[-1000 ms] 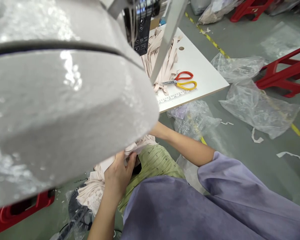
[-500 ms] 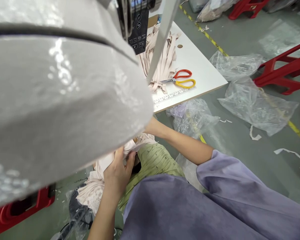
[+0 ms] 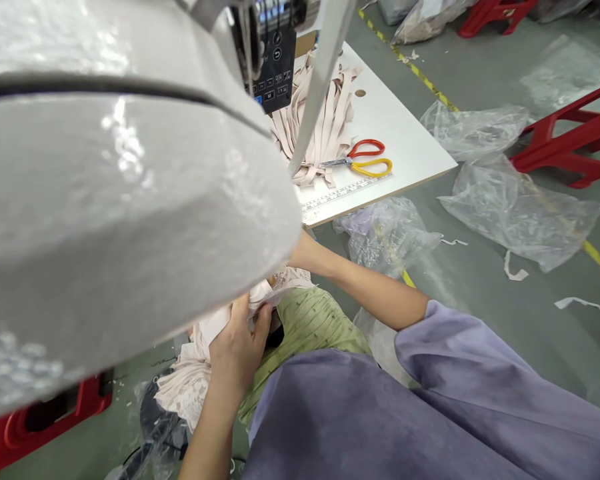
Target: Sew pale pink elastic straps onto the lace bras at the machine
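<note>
My left hand (image 3: 237,347) is closed around a bunch of pale pink lace fabric (image 3: 190,383) that lies on my lap, just below the big grey sewing machine head (image 3: 120,200). From the purple sleeve (image 3: 480,373), my right forearm reaches left under the machine. My right hand (image 3: 303,253) is almost wholly hidden behind the machine, so its fingers do not show. The pink fabric runs up between both hands and under the machine. A green striped cloth (image 3: 315,327) lies on my lap beside the lace.
On the white table (image 3: 410,143) are a pile of pink straps (image 3: 325,127), red and yellow scissors (image 3: 365,160) and a printed ruler along the edge. Crumpled clear plastic bags (image 3: 515,207) lie on the grey floor. Red stools (image 3: 565,147) stand at right.
</note>
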The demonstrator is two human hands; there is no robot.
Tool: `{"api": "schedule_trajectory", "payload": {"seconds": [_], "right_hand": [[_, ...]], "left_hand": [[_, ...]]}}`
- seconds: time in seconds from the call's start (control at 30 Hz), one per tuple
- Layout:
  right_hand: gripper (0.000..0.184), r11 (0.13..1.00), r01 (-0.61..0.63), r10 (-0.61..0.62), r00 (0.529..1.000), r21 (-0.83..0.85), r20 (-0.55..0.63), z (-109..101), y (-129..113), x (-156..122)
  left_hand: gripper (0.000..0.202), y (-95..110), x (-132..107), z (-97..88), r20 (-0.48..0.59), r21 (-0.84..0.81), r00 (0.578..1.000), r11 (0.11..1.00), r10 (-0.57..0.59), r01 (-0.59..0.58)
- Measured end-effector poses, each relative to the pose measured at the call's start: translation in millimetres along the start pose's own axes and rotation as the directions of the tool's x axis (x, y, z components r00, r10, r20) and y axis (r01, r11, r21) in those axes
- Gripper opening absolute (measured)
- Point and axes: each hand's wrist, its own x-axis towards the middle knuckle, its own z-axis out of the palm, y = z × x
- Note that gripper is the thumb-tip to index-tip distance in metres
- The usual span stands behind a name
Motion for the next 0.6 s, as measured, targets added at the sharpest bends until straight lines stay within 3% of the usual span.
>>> {"api": "schedule_trajectory", "payload": {"seconds": [0.6], "right_hand": [[0.006, 0.999, -0.033, 0.033, 0.999, 0.004, 0.003, -4.1, -7.6, 0.5]], "left_hand": [[0.068, 9.6, 1.2, -2.1, 0.041, 0.066, 0.995, 0.994, -0.092, 0.089]]}}
